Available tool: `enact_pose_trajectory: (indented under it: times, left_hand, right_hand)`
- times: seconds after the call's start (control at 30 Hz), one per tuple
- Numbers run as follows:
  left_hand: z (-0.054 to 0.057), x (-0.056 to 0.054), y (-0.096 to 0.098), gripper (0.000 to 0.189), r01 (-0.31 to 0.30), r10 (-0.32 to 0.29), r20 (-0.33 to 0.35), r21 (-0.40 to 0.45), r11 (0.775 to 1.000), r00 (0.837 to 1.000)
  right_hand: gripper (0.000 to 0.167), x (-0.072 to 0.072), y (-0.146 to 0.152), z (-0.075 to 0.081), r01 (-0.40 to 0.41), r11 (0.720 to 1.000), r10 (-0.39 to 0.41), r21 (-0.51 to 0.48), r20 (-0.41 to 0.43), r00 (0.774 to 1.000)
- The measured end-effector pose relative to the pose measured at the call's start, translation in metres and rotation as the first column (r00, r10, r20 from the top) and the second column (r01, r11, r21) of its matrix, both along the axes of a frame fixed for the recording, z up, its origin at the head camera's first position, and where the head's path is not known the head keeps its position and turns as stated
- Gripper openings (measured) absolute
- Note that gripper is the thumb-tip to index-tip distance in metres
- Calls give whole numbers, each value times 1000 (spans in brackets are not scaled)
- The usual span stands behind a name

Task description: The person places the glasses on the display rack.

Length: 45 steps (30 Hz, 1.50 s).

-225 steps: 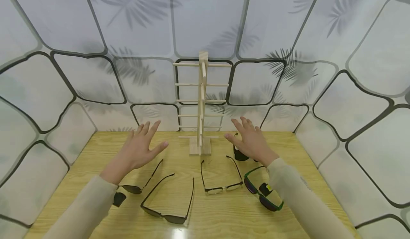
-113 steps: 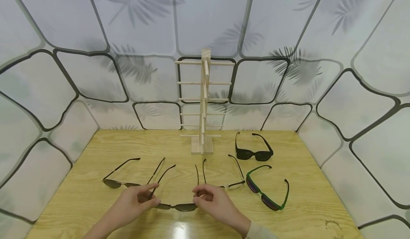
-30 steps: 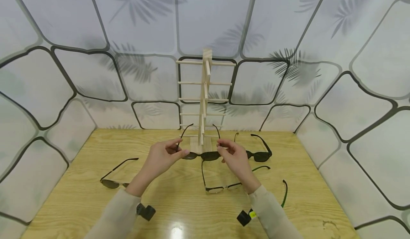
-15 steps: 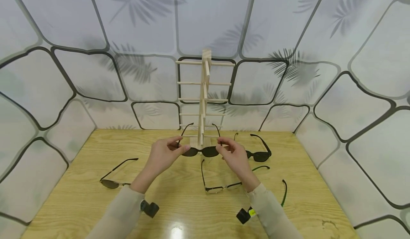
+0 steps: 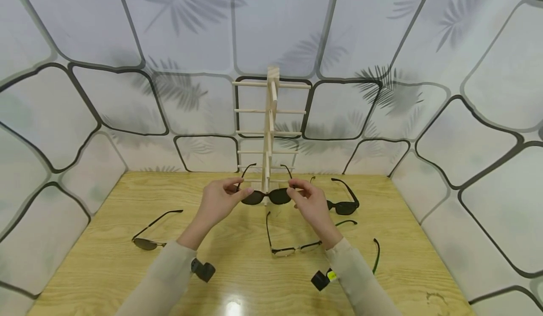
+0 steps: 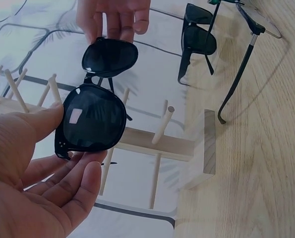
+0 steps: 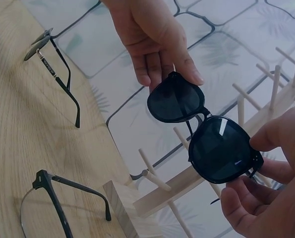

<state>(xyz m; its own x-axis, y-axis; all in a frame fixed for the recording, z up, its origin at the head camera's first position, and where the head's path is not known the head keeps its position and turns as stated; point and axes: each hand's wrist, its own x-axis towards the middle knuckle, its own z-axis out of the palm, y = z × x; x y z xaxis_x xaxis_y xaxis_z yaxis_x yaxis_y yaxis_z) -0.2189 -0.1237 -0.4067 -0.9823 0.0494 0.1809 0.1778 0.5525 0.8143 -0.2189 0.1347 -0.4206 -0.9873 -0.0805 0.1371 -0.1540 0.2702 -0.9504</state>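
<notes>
Pinching sunglasses [image 5: 276, 196], the right hand [image 5: 311, 205] hides perhaps half another pair [image 5: 345, 208].

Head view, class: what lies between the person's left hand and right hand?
The head view shows dark sunglasses there, pinched by the left hand and the right hand, with the wooden rack behind.

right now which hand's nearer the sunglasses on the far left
Left: the left hand is beyond and right of those sunglasses; the right hand is farther, at the right end of the held pair.
</notes>
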Motion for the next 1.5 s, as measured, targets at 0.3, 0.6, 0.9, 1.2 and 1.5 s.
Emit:
enact_pose_trajectory:
  times: [0.3,0.6,0.9,1.2,1.5]
  left_hand:
    - [2,-7,2,48,-1,1,7,10,1000,1000]
    - [1,-17,2,52,-5,5,27,-4,1000,1000]
    - [-3,-24,3,51,-3,3,38,11,1000,999]
    - [-4,-25,4,52,-12,10,61,27,1000,998]
    - [-5,-26,5,52,-9,8,44,20,1000,999]
  right_hand:
    - [35,-7,0,-3,30,999,-29,-29,26,999]
    - [35,-18,-2,-7,45,997,-42,-59,56,998]
    - [35,-23,-4,-9,65,997,-62,-51,61,996]
    - [35,-25,-4,-11,67,996,-64,-52,67,996]
    - [35,-27,-4,-13,70,996,-67,-46,51,996]
